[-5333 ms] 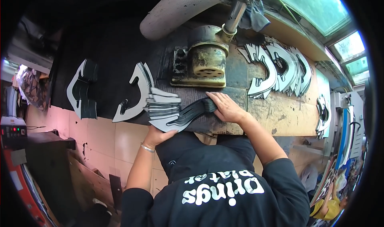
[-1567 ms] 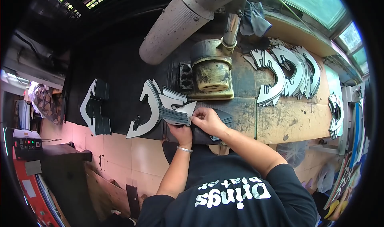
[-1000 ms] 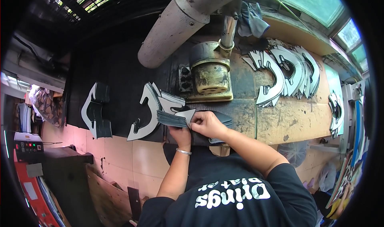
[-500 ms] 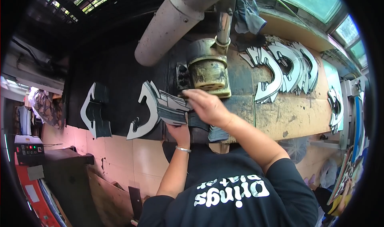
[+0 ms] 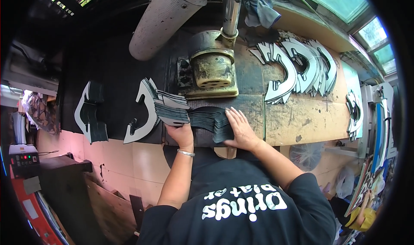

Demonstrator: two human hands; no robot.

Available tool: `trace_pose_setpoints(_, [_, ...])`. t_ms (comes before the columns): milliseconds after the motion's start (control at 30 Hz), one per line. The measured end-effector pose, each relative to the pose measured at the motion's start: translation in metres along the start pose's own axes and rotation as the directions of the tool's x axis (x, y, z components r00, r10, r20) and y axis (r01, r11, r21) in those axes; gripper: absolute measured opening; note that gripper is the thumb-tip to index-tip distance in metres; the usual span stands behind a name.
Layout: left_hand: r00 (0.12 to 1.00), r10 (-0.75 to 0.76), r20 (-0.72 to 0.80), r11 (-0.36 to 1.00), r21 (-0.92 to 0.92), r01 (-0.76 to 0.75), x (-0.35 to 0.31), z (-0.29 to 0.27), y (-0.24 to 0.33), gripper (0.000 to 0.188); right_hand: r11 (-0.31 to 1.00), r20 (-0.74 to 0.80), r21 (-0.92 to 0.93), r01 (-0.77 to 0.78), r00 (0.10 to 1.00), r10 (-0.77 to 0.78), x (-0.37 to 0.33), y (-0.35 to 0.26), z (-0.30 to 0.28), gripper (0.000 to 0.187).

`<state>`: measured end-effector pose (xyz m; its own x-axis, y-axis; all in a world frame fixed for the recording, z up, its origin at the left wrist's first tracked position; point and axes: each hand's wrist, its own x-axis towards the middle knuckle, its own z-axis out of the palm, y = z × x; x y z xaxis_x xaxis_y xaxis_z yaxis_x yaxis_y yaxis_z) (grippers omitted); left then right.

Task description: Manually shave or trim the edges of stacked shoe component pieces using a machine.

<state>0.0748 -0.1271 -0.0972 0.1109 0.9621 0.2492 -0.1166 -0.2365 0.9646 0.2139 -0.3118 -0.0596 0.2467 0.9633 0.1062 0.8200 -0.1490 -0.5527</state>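
My left hand (image 5: 180, 136) is closed on the near end of a stack of thin curved pieces (image 5: 171, 102), pale on top with dark edges, some fingers hidden under it. This stack adjoins a C-shaped fanned pile (image 5: 148, 109) on its left. Beside it, a dark stack of layered curved pieces (image 5: 202, 118) lies in front of the machine. At that stack's right end rests my right hand (image 5: 242, 130), fingers stretched along the edge and thumb apart on the near side. Farther left stands another bundle (image 5: 91, 113) with a pale top piece.
A worn machine head (image 5: 211, 66) on a yellowish base stands behind my hands, under a thick grey tube (image 5: 166, 23). Fanned pale curved pieces (image 5: 297, 70) lie at the right, another bunch (image 5: 355, 115) at the far right edge. Grey gloves (image 5: 261, 10) hang behind.
My right hand has come away from the top of the left-held stack, down and right onto the dark stack's end. My left hand still grips its stack. The whole view has shifted slightly.
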Motion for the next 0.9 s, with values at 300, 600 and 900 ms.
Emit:
trace_pose_setpoints(300, [0.986,-0.038,0.162,0.985,-0.162,0.065,-0.003,0.007,0.015,0.071,0.992,-0.175,0.114,-0.051,0.982,0.070,0.045,0.031,-0.011,0.070])
trace_pose_setpoints(600, [0.833,0.005,0.553,0.998,0.054,-0.042,-0.010,-0.047,0.002,0.039,1.000,-0.208,-0.006,-0.002,0.978,0.000,0.038,0.031,-0.007,0.069])
trace_pose_setpoints(900, [0.928,-0.015,0.373,0.976,-0.197,0.095,-0.003,-0.037,0.014,0.038,0.996,-0.285,-0.072,-0.050,0.958,0.027,0.048,0.014,-0.005,0.063])
